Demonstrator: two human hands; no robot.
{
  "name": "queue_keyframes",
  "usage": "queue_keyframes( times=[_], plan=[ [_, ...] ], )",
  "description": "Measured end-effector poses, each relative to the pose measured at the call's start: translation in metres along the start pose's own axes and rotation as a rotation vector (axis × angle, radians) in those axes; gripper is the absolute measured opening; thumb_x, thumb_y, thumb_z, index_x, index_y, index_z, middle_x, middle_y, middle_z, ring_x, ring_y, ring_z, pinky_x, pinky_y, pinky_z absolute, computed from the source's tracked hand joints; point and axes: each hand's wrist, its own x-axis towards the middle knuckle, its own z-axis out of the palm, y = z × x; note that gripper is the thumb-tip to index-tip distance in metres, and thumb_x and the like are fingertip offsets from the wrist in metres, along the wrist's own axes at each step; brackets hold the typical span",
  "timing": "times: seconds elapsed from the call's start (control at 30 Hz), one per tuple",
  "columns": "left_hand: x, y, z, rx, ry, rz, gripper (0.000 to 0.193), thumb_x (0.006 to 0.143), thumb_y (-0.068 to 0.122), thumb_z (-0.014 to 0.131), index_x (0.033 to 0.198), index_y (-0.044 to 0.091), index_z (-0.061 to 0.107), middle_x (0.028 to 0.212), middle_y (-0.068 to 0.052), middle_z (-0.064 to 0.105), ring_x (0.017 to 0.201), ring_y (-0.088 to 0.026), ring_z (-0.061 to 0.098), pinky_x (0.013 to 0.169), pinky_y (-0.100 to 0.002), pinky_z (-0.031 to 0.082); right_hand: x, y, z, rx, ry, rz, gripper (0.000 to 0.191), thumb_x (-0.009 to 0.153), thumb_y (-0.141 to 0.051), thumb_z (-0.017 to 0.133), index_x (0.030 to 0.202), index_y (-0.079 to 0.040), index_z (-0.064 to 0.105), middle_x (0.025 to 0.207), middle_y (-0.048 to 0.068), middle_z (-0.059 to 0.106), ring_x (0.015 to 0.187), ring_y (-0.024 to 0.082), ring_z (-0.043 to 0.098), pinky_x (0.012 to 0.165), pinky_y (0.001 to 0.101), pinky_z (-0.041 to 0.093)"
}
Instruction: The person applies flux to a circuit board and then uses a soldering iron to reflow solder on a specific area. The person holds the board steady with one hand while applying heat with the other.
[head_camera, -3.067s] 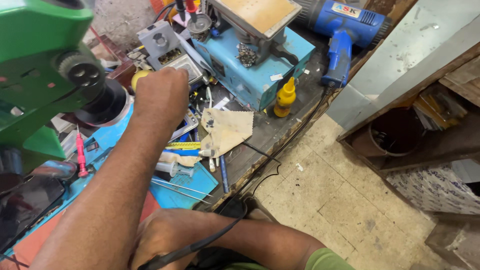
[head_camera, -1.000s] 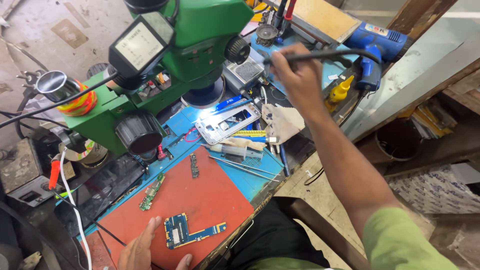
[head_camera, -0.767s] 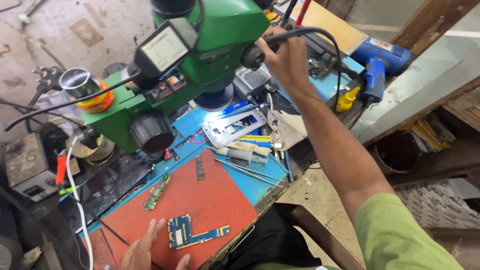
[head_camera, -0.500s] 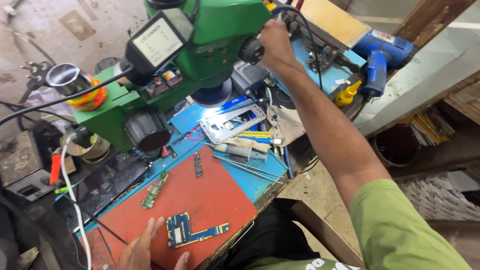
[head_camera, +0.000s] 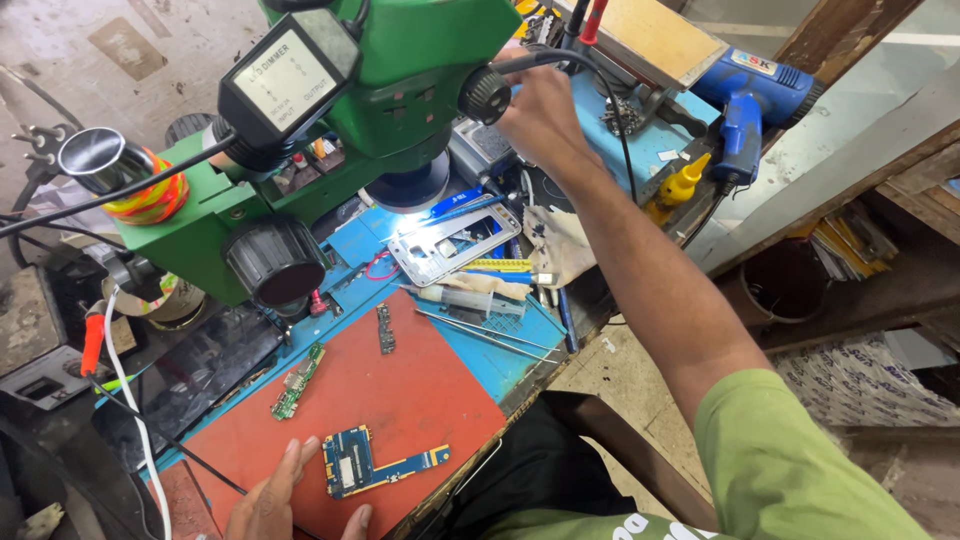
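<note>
The left hand (head_camera: 285, 500) lies flat and open on the red mat (head_camera: 400, 400) at the near edge of the desk (head_camera: 520, 365), fingers spread, holding nothing. Its fingertips touch the left end of a blue circuit board (head_camera: 375, 465), which lies just to the right of the hand with its long axis running left to right, the narrow tail pointing right. This hand is by far the nearer one to the board.

The right hand (head_camera: 540, 110) is stretched to the far side of the desk, closed around a black cable (head_camera: 590, 75) beside the knob of the green microscope (head_camera: 400, 90). It is well apart from the board.

Between the two hands, under the microscope lens, lie a silver phone frame (head_camera: 455, 240) and thin metal tweezers (head_camera: 480, 330) on a blue mat. Two small green board strips (head_camera: 297, 380) sit on the red mat's far left. A blue heat gun (head_camera: 750, 110) rests at the far right.

The left hand is cut off by the bottom edge, so its palm and wrist are hidden. What the cable's far end joins is hidden behind the microscope, and the right hand's fingertips are hard to make out.
</note>
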Motion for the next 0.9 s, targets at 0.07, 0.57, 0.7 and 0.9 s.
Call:
queue_keyframes(
  times=[0.07,0.57,0.7,0.9],
  plan=[
    [0.002,0.007,-0.003,0.016,0.017,-0.019,0.108,0.053,0.034,0.091,0.142,-0.002,0.042,0.122,-0.013,0.069,0.108,-0.03,0.067,0.097,-0.045,0.05,-0.011,-0.009,-0.005,-0.059,-0.059,0.244,0.024,0.085,-0.013,0.076,0.102,0.0,0.067,0.075,0.013,0.067,0.063,0.019,0.067,0.063,0.0335,0.052],
    [0.037,0.078,-0.081,-0.133,-0.079,-0.184,0.081,0.077,0.022,0.081,0.147,0.002,0.044,0.118,-0.015,0.065,0.108,-0.035,0.061,0.092,-0.047,0.049,-0.231,-0.184,-0.015,0.293,-0.603,-0.277,0.034,0.081,-0.018,0.084,0.111,-0.006,0.073,0.101,0.008,0.076,0.089,0.024,0.07,0.075,0.0332,0.056],
    [0.037,0.078,-0.084,-0.157,-0.063,-0.161,0.082,0.079,0.019,0.081,0.149,0.001,0.042,0.116,-0.012,0.066,0.106,-0.032,0.061,0.09,-0.046,0.048,-0.235,-0.196,-0.002,0.252,-0.646,-0.268,0.037,0.083,-0.016,0.084,0.116,-0.007,0.072,0.1,0.007,0.076,0.09,0.024,0.069,0.078,0.0329,0.056],
    [0.029,0.075,-0.08,-0.223,0.009,-0.201,0.081,0.081,0.02,0.084,0.149,0.006,0.044,0.119,-0.01,0.067,0.101,-0.026,0.066,0.088,-0.042,0.052,-0.233,-0.187,0.007,0.297,-0.651,-0.263,0.041,0.079,-0.013,0.086,0.117,-0.005,0.072,0.095,0.005,0.075,0.087,0.023,0.068,0.076,0.0333,0.056]
  ],
)
